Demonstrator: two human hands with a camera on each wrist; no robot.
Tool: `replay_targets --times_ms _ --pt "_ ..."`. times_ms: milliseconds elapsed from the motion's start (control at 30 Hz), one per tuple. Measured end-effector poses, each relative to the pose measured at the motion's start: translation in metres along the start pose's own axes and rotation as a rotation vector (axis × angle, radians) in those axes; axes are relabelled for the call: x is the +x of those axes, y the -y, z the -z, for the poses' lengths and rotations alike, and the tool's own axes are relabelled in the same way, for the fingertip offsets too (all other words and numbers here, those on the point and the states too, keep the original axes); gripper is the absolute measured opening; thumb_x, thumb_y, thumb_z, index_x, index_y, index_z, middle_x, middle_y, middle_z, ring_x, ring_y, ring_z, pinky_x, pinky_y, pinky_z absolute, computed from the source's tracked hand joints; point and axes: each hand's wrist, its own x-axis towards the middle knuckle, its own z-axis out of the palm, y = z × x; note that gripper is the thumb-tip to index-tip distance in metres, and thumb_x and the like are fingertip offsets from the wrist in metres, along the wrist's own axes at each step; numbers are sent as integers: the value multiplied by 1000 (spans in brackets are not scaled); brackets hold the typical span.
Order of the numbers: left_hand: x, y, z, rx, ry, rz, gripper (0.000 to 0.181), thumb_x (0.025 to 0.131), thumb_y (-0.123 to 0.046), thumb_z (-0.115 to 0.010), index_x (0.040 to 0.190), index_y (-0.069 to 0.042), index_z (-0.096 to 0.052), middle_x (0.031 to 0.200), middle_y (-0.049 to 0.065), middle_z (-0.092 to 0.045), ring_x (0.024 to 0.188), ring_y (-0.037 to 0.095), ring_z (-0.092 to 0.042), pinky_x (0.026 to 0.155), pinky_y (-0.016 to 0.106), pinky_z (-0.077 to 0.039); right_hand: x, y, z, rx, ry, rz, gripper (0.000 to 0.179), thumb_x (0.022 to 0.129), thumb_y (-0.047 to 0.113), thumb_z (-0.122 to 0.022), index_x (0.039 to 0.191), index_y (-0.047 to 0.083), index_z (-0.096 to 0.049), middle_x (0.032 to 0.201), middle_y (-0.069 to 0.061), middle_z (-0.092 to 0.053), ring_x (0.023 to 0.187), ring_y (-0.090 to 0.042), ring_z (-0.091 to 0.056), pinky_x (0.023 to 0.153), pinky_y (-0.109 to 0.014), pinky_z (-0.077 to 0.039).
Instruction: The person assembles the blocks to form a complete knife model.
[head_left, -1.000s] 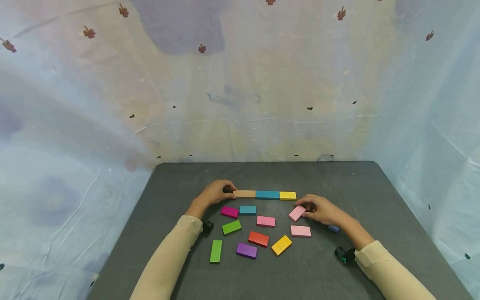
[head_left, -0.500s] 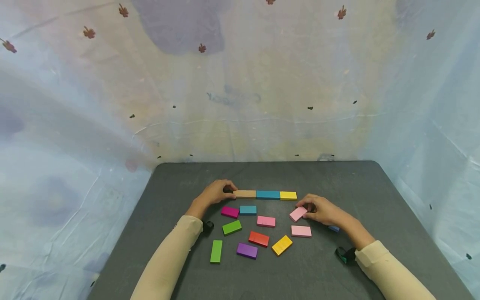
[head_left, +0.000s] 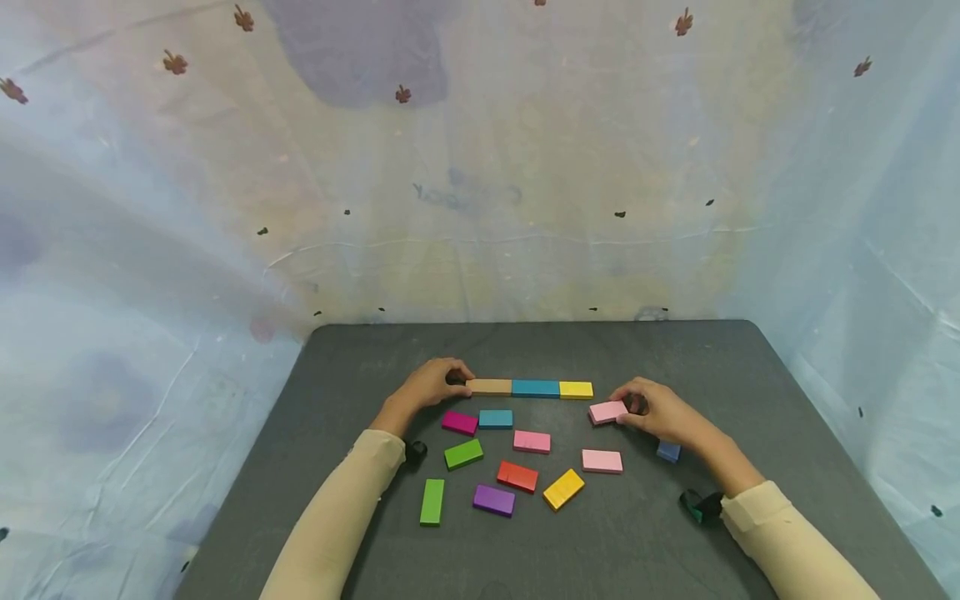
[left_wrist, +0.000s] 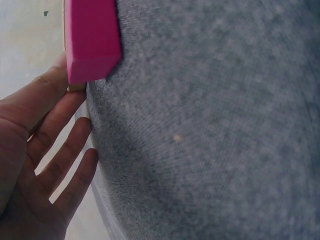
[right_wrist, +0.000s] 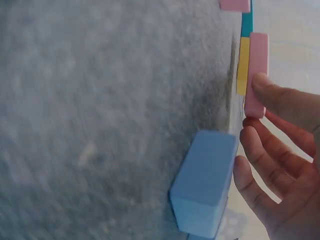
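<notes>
A row of a tan block (head_left: 491,387), a blue block (head_left: 536,389) and a yellow block (head_left: 576,390) lies end to end on the dark table. At the row's left end my left hand (head_left: 431,383) pinches the tan block between thumb and index finger; the other fingers are spread in the left wrist view. A magenta block (left_wrist: 92,40) partly hides that grip there. My right hand (head_left: 663,412) pinches a pink block (head_left: 607,412) by its right end, just off the yellow block's near right corner. Below that hand sits a blue-violet block (right_wrist: 205,175).
Nearer the person lie loose blocks: a teal block (head_left: 496,419), two pink ones, green blocks (head_left: 432,502), a red block (head_left: 517,477), a purple block (head_left: 493,501) and an orange-yellow block (head_left: 563,490). A pale patterned sheet (head_left: 480,208) hangs behind the table.
My right hand has moved slightly right and away from the person, turning the pink block from slanted to nearly level with the row. The left hand has stayed at the tan block.
</notes>
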Motion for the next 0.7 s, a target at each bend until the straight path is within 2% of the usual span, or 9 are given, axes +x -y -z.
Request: replay_targets --times_ms 333,500,700 --pt "1 -1 1 5 0 11 25 95 -29 -85 118 -22 -79 116 -4 -76 113 18 -71 107 49 -53 9 -7 8 -41 -58 -79 29 97 14 -82 122 3 -72 114 -13 -68 95 -26 -64 78 -42 -54" --pt "0 -1 0 6 0 7 24 95 -29 -85 117 -22 -79 116 -4 -76 112 18 -71 106 49 -54 15 -14 9 -44 -60 -112 30 98 16 -82 122 2 -72 114 -14 -68 96 -27 -63 76 -41 -53" --pt "0 -3 2 10 8 3 24 95 -29 -85 117 -21 -79 116 -3 -76 112 19 -71 106 50 -54 20 -21 7 -34 -71 -115 31 97 17 -83 121 2 -73 110 -14 -67 92 -26 -61 72 -37 -49"
